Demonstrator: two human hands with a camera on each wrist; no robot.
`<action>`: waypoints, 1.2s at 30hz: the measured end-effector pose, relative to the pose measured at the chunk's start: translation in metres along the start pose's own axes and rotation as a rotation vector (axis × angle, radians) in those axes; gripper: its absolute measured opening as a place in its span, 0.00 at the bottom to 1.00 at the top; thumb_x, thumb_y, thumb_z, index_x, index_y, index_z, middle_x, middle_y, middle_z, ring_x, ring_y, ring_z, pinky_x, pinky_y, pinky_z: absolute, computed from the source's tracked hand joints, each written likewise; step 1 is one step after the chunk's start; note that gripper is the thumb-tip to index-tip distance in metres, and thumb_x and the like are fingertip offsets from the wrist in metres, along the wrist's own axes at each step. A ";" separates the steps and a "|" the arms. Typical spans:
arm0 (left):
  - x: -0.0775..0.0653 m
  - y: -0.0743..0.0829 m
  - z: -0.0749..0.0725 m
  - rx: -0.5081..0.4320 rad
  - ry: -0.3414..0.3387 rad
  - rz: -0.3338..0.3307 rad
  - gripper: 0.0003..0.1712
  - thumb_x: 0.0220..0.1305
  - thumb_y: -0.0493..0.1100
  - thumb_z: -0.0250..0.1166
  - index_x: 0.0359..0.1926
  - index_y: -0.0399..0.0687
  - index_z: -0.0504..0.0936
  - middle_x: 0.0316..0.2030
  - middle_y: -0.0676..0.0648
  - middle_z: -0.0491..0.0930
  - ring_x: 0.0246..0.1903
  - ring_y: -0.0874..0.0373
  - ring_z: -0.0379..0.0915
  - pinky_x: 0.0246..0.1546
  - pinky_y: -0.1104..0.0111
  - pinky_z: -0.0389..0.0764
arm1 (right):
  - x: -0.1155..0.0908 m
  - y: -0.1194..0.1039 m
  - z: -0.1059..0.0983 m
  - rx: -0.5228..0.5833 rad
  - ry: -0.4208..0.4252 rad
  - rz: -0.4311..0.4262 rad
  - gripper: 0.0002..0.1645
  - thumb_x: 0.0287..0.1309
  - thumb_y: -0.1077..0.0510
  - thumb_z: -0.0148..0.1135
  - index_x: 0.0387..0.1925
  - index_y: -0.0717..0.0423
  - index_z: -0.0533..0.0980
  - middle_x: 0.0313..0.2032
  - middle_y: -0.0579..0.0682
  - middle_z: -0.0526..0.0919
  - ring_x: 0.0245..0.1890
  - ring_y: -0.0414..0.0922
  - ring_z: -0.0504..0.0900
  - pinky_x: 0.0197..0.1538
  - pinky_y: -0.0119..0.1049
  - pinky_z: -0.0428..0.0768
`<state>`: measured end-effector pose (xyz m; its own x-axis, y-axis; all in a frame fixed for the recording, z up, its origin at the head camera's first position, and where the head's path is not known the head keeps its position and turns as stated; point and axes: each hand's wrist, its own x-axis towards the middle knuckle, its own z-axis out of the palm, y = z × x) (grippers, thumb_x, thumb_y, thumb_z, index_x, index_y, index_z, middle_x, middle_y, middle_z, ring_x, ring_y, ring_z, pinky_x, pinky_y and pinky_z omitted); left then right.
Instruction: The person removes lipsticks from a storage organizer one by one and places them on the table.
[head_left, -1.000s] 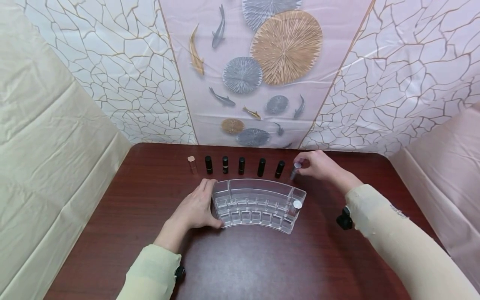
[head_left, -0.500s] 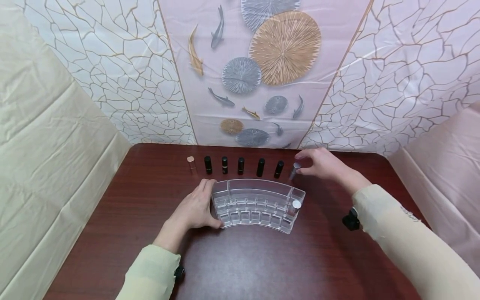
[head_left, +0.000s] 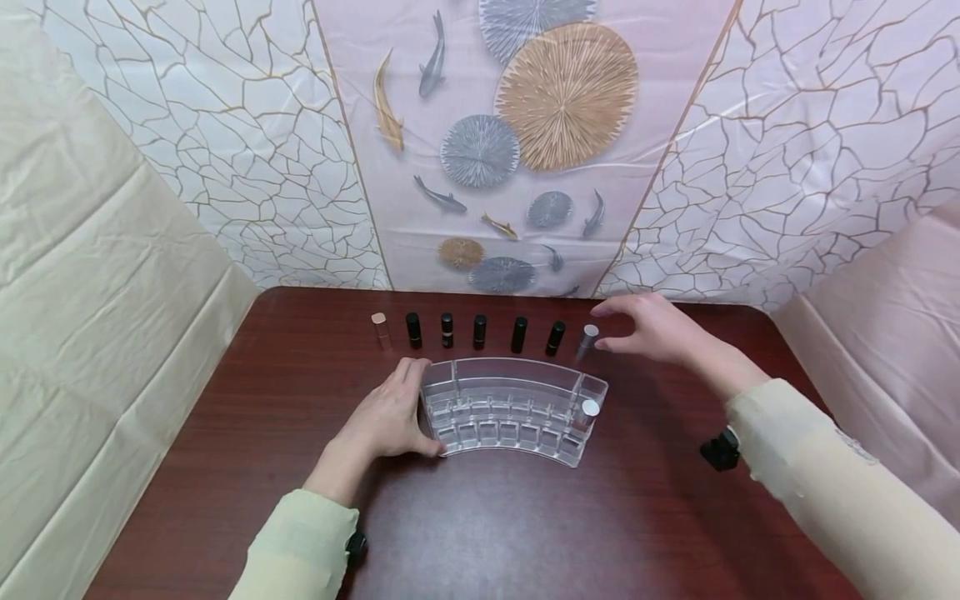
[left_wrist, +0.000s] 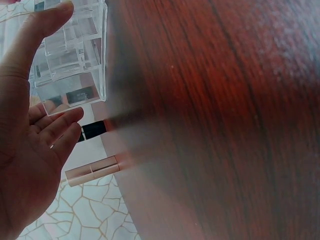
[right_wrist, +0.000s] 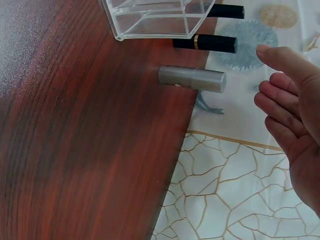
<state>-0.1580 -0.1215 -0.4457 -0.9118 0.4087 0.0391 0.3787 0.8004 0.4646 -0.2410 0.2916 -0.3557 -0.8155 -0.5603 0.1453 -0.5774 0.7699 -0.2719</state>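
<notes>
A clear acrylic lipstick organizer (head_left: 513, 369), curved and divided into small compartments, stands on the table. My left hand (head_left: 381, 417) grips its left end, thumb at the front corner and fingers at the back one. A silver-topped tube (head_left: 590, 409) sits in a compartment at the organizer's right end. Behind that end, a silver lipstick tube (right_wrist: 192, 78) stands upright on the table. My right hand (head_left: 660, 332) is just right of this tube, thumb and fingers spread apart and holding nothing; the right wrist view shows a gap between them.
Left of the silver tube, several black lipstick tubes (head_left: 519, 334) stand in a row behind the organizer. A rose-gold tube (left_wrist: 93, 170) ends the row at the left. A patterned cloth backdrop (head_left: 480, 150) rises behind the dark wooden table (head_left: 480, 533).
My right hand has let go of the silver lipstick tube, spread its fingers and drawn back to the right. The tube stays standing. My left hand keeps its place on the organizer.
</notes>
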 end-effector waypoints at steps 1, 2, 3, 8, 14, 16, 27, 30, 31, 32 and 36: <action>0.000 0.000 0.000 0.001 0.001 0.002 0.71 0.33 0.57 0.90 0.75 0.37 0.62 0.64 0.38 0.70 0.57 0.44 0.76 0.57 0.51 0.82 | -0.001 -0.002 -0.002 -0.002 0.002 0.001 0.29 0.57 0.53 0.80 0.57 0.62 0.85 0.53 0.58 0.90 0.58 0.60 0.86 0.62 0.59 0.80; 0.000 -0.001 0.000 0.002 0.002 0.003 0.71 0.34 0.57 0.90 0.75 0.37 0.62 0.64 0.38 0.70 0.57 0.44 0.76 0.57 0.51 0.82 | -0.003 -0.003 -0.003 -0.004 0.002 0.003 0.29 0.57 0.53 0.81 0.57 0.62 0.85 0.53 0.58 0.90 0.58 0.60 0.86 0.62 0.58 0.79; 0.000 -0.001 0.000 0.002 0.002 0.005 0.71 0.34 0.57 0.90 0.75 0.37 0.62 0.64 0.38 0.70 0.57 0.44 0.76 0.57 0.51 0.82 | -0.004 -0.005 -0.004 -0.005 0.004 0.002 0.29 0.57 0.53 0.81 0.57 0.62 0.85 0.53 0.58 0.90 0.58 0.60 0.86 0.62 0.58 0.80; 0.000 -0.001 0.000 0.006 0.005 0.011 0.71 0.34 0.57 0.90 0.75 0.37 0.61 0.64 0.38 0.70 0.58 0.44 0.75 0.58 0.51 0.82 | -0.012 -0.016 -0.010 0.003 0.012 -0.027 0.28 0.57 0.53 0.81 0.57 0.61 0.85 0.52 0.56 0.90 0.57 0.59 0.87 0.61 0.58 0.80; 0.000 -0.002 0.000 0.003 0.008 0.014 0.71 0.33 0.57 0.90 0.74 0.38 0.61 0.64 0.38 0.70 0.58 0.44 0.76 0.59 0.52 0.82 | -0.022 -0.029 -0.014 0.018 0.030 -0.051 0.28 0.55 0.54 0.83 0.56 0.60 0.86 0.51 0.54 0.91 0.56 0.56 0.88 0.60 0.56 0.82; 0.000 -0.002 0.000 0.000 0.008 0.013 0.71 0.33 0.57 0.90 0.75 0.37 0.61 0.64 0.38 0.70 0.58 0.44 0.75 0.59 0.51 0.82 | -0.025 -0.032 -0.014 0.024 0.038 -0.058 0.28 0.54 0.54 0.83 0.55 0.60 0.86 0.51 0.54 0.91 0.55 0.56 0.88 0.59 0.56 0.82; 0.000 -0.002 0.001 -0.006 0.005 0.010 0.72 0.33 0.57 0.90 0.75 0.37 0.61 0.64 0.38 0.70 0.59 0.44 0.75 0.60 0.51 0.81 | -0.044 -0.047 0.003 0.055 0.047 -0.113 0.27 0.52 0.58 0.83 0.54 0.59 0.86 0.50 0.53 0.91 0.53 0.53 0.89 0.58 0.52 0.84; 0.000 -0.001 0.001 -0.004 0.005 0.007 0.72 0.33 0.57 0.90 0.75 0.36 0.61 0.64 0.39 0.70 0.59 0.44 0.75 0.60 0.51 0.81 | -0.049 -0.050 0.009 0.059 0.047 -0.114 0.27 0.52 0.58 0.84 0.55 0.59 0.86 0.50 0.52 0.91 0.53 0.53 0.89 0.58 0.52 0.84; 0.000 -0.001 0.000 -0.004 0.005 0.007 0.72 0.33 0.57 0.90 0.75 0.36 0.61 0.64 0.39 0.70 0.59 0.43 0.76 0.60 0.51 0.81 | -0.050 -0.052 0.011 0.064 0.046 -0.111 0.28 0.51 0.57 0.84 0.55 0.58 0.86 0.50 0.52 0.91 0.53 0.53 0.89 0.57 0.52 0.84; -0.001 -0.001 0.000 -0.003 0.006 0.007 0.72 0.33 0.57 0.90 0.75 0.36 0.61 0.64 0.38 0.70 0.59 0.43 0.76 0.60 0.51 0.81 | -0.051 -0.053 0.012 0.068 0.045 -0.108 0.28 0.51 0.57 0.84 0.54 0.58 0.86 0.50 0.52 0.91 0.52 0.52 0.89 0.57 0.52 0.84; -0.001 -0.002 0.000 -0.003 0.011 0.010 0.72 0.33 0.57 0.90 0.75 0.36 0.61 0.64 0.38 0.70 0.58 0.44 0.76 0.59 0.51 0.82 | -0.056 -0.055 0.019 0.085 0.044 -0.106 0.29 0.51 0.56 0.85 0.54 0.59 0.86 0.50 0.51 0.91 0.51 0.51 0.89 0.56 0.52 0.85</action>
<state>-0.1580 -0.1230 -0.4470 -0.9097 0.4119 0.0529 0.3871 0.7950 0.4670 -0.1622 0.2746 -0.3672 -0.7522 -0.6216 0.2188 -0.6564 0.6772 -0.3326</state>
